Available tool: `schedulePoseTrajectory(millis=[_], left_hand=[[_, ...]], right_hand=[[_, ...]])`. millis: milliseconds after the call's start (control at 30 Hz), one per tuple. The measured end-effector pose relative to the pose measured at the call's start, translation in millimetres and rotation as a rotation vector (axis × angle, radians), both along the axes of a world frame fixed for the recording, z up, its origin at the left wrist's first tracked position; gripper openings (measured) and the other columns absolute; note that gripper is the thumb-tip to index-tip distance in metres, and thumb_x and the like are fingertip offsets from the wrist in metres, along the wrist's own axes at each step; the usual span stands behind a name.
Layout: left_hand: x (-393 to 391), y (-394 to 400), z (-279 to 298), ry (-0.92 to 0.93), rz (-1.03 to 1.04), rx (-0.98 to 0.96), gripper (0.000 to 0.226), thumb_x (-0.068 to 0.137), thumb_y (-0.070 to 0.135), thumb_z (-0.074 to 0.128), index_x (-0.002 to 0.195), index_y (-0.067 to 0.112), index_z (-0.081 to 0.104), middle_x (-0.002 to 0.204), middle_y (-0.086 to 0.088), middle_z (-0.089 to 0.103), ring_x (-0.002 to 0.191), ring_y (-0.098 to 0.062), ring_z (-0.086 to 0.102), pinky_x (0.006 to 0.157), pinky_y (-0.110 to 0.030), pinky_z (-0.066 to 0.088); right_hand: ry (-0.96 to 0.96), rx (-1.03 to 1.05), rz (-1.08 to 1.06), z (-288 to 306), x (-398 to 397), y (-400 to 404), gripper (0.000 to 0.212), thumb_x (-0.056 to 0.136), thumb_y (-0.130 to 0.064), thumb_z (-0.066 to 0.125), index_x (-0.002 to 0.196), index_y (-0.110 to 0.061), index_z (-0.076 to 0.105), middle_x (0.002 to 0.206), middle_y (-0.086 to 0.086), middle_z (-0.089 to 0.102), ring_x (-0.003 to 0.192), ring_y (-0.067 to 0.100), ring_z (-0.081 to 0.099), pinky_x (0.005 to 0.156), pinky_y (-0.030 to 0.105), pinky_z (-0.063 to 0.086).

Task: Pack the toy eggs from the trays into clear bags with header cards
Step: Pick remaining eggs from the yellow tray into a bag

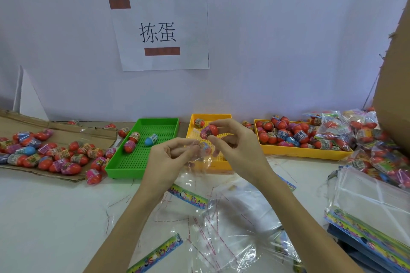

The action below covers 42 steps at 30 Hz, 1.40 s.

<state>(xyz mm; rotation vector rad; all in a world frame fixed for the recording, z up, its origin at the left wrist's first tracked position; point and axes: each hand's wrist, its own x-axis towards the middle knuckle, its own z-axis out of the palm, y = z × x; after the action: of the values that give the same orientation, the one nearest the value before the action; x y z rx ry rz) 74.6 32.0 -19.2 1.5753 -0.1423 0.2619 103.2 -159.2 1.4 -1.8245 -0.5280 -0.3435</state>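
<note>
White tabletop clutter frames the loading step: just before the small yellow tray (pixel 195 120), the right hand (pixel 233 139) pinches a toy egg (pixel 209 131) above the clear bag (pixel 200 155) whose mouth the left hand (pixel 166 157) pinches, so lowering it inside likely follows.

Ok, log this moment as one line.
right hand: holds egg | left hand: holds bag open | egg above bag
</note>
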Motion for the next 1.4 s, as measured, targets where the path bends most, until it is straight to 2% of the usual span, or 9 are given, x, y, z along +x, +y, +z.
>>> schedulePoseTrajectory(millis=[133, 367, 533, 733, 867, 967, 1100, 1267, 1400], left_hand=[[0.9, -0.7, -2.3, -0.062, -0.006, 0.069, 0.019, 0.093, 0.010, 0.077, 0.112, 0.012, 0.078, 0.090, -0.004, 0.082, 0.087, -0.018, 0.080, 0.068, -0.020, 0.060], [2.8, -2.9, -5.3, -0.142, 0.031, 0.144, 0.041, 0.077, 0.035, 0.085, 0.113, 0.019, 0.076, 0.093, 0.005, 0.082, 0.091, -0.015, 0.080, 0.079, -0.031, 0.065], [0.9, -1.4, -6.0, -0.201, 0.024, 0.174, 0.041, 0.075, 0.037, 0.088, 0.113, 0.026, 0.078, 0.095, 0.006, 0.082, 0.093, -0.013, 0.079, 0.082, -0.024, 0.062], [-0.2, -6.5, -6.1, -0.186, 0.021, 0.143, 0.038, 0.077, 0.033, 0.088, 0.113, 0.030, 0.078, 0.100, 0.009, 0.081, 0.094, -0.012, 0.079, 0.079, -0.025, 0.063], [1.2, -4.8, -8.3, -0.186, 0.089, 0.147, 0.042, 0.078, 0.032, 0.087, 0.118, 0.026, 0.076, 0.101, 0.007, 0.081, 0.092, -0.015, 0.079, 0.077, -0.031, 0.065], [1.4, -4.9, -8.6, -0.216, 0.113, 0.137, 0.041, 0.080, 0.024, 0.088, 0.119, 0.024, 0.076, 0.103, 0.011, 0.081, 0.094, -0.012, 0.079, 0.078, -0.026, 0.064], [0.2, -5.9, -7.7, -0.265, 0.115, 0.166, 0.048, 0.076, 0.028, 0.089, 0.121, 0.023, 0.075, 0.104, 0.018, 0.080, 0.101, -0.004, 0.076, 0.084, -0.019, 0.060], [0.3, -6.6, -9.2, -0.279, 0.108, 0.195, 0.054, 0.073, 0.033, 0.090, 0.124, 0.026, 0.074, 0.107, 0.019, 0.078, 0.100, -0.005, 0.075, 0.087, -0.019, 0.059], [-1.4, -7.4, -11.9, -0.323, 0.110, 0.230, 0.053, 0.078, 0.026, 0.089, 0.128, 0.024, 0.073, 0.114, 0.019, 0.077, 0.107, -0.003, 0.073, 0.091, -0.016, 0.057]], right_hand=[[0.008, -0.032, -0.033, -0.1, 0.9, -2.0, 0.025, 0.094, -0.016, 0.073, 0.117, -0.022, 0.065, 0.104, -0.007, 0.072, 0.062, 0.014, 0.073, 0.060, 0.018, 0.053], [0.086, -0.042, 0.053, 5.3, -0.3, -6.7, 0.029, 0.088, -0.019, 0.081, 0.115, -0.022, 0.071, 0.101, -0.007, 0.075, 0.067, 0.017, 0.071, 0.069, 0.034, 0.063], [0.172, 0.009, 0.123, 5.9, -0.7, -6.7, 0.020, 0.091, -0.024, 0.078, 0.111, -0.019, 0.075, 0.096, -0.005, 0.078, 0.076, 0.013, 0.073, 0.068, 0.026, 0.059], [0.116, -0.121, 0.092, 0.8, -1.0, -2.5, 0.020, 0.095, -0.025, 0.073, 0.113, -0.022, 0.070, 0.097, -0.006, 0.075, 0.082, 0.012, 0.074, 0.079, 0.041, 0.063], [0.086, -0.162, 0.077, -0.3, -2.6, -0.3, 0.026, 0.096, -0.027, 0.071, 0.121, -0.026, 0.066, 0.096, -0.005, 0.072, 0.077, 0.008, 0.074, 0.073, 0.034, 0.063], [0.079, -0.153, 0.049, -0.5, -1.7, -0.2, 0.024, 0.097, -0.024, 0.070, 0.120, -0.021, 0.067, 0.091, -0.005, 0.073, 0.078, 0.009, 0.073, 0.076, 0.031, 0.062], [0.083, -0.196, 0.033, -1.6, -1.2, 0.2, 0.020, 0.097, -0.028, 0.069, 0.116, -0.023, 0.071, 0.095, -0.007, 0.073, 0.082, 0.012, 0.071, 0.079, 0.039, 0.062], [0.028, -0.283, 0.032, 0.2, -2.0, -0.2, 0.026, 0.101, -0.028, 0.063, 0.126, -0.028, 0.071, 0.100, -0.012, 0.071, 0.081, 0.002, 0.070, 0.078, 0.029, 0.059], [0.056, -0.171, 0.044, 0.8, -4.9, 4.1, 0.024, 0.097, -0.024, 0.070, 0.120, -0.023, 0.064, 0.096, -0.009, 0.074, 0.075, 0.007, 0.073, 0.073, 0.033, 0.062]])
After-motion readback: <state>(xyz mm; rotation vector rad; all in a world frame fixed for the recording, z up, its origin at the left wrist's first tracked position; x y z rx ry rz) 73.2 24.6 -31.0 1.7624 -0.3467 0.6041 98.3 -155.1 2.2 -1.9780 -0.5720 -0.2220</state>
